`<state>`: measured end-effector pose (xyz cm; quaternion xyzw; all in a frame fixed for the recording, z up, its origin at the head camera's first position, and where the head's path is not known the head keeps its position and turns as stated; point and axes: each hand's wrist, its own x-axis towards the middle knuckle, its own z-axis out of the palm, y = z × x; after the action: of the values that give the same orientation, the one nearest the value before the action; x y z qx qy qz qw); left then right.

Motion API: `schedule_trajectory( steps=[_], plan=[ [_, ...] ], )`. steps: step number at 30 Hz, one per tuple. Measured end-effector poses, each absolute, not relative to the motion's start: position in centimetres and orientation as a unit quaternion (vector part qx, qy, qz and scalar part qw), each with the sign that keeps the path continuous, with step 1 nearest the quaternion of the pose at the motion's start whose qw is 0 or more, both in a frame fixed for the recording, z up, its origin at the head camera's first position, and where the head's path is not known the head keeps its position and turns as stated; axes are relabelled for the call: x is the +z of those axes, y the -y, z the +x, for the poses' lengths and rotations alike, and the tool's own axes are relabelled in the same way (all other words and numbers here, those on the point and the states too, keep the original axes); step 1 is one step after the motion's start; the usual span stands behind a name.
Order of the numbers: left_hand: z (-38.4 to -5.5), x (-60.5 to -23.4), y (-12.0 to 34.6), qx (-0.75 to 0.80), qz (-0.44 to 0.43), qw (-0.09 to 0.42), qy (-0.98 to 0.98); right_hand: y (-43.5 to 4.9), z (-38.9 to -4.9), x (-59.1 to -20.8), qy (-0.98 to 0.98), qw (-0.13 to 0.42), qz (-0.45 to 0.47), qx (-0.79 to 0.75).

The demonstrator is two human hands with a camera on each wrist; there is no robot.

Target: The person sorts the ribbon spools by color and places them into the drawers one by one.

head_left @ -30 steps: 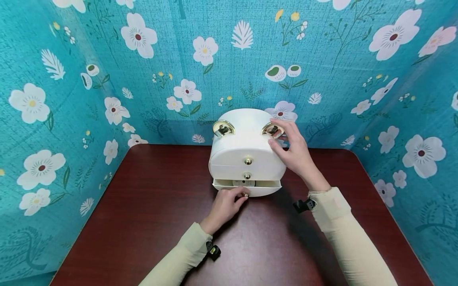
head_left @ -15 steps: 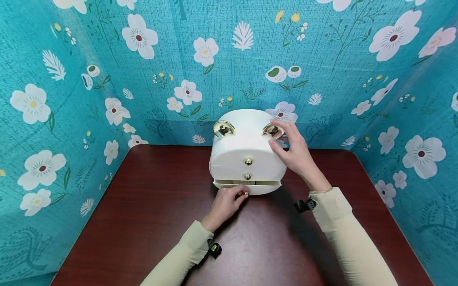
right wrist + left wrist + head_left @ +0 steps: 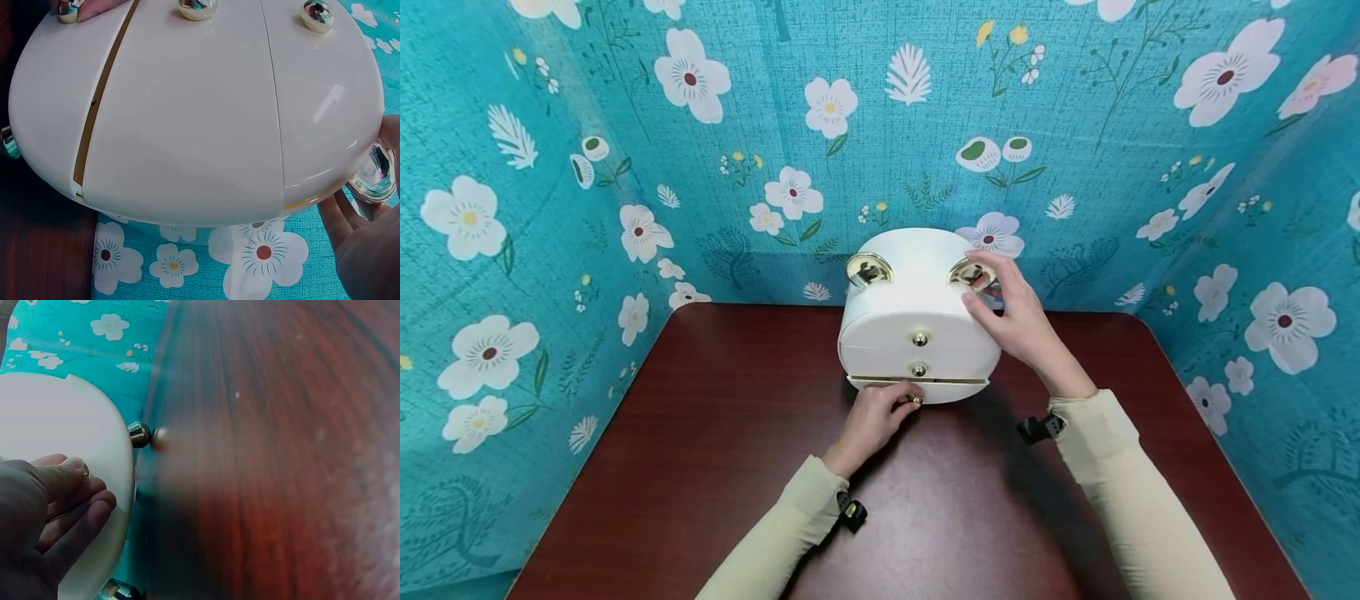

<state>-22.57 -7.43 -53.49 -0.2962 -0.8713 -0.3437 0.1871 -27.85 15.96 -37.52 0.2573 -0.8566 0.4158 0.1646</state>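
A glossy white drawer box [image 3: 910, 304] with a rounded front stands at the far side of the table. It has gold knobs and two gold ear-shaped pieces on top. The bottom drawer [image 3: 958, 392] sticks out slightly, and a narrow gap [image 3: 100, 112] shows above it in the right wrist view. My left hand [image 3: 872, 421] pinches that drawer's knob [image 3: 86, 470], mostly hidden by the fingers. My right hand [image 3: 1021, 321] holds the box's upper right side around the right gold ear [image 3: 374, 172], with the thumb near the front edge. What the drawer contains is hidden.
The dark red-brown table [image 3: 700, 433] carries the box near its back edge. Blue flowered cloth [image 3: 737, 150] hangs close behind the box and along both sides. Small gold feet [image 3: 139, 434] support the box from below.
The bottom drawer has slid back into the box, from well out to a thin gap, with my left hand moving along on its knob. My right hand has stayed in place.
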Motion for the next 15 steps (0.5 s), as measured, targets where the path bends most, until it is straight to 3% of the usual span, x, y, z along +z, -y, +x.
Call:
schedule_trajectory(
  steps=[15],
  plan=[
    [-22.88,-53.41,7.43,-0.338,-0.292,0.182,0.876,-16.28,-28.28,-37.50,0.864,0.150,0.281,0.390]
  ],
)
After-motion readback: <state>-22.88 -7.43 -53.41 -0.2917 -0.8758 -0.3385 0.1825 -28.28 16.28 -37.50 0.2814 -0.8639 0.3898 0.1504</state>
